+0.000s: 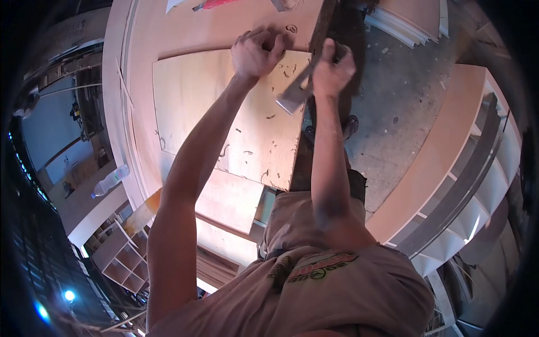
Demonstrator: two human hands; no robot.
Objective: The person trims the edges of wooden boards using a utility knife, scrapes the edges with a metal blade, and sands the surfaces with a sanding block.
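Note:
My left hand (256,56) is closed, its fingers curled at the far edge of a pale wooden board (208,106); whatever the fingers hold, if anything, is hidden. Beyond the board's right edge, my right hand (334,70) is wrapped around a flat metal tool with a pale, straight end (293,98). The tool slants down to the left and overlaps the board's right edge in this view. Small dark curled shavings (271,117) are scattered over the board, mostly along its right side.
The board lies on a larger wooden panel (135,33). A curved shelf unit with compartments (449,174) stands on the concrete floor (396,106) at right. To the left is a plastic bottle (111,181). Something red (222,3) lies at the top edge.

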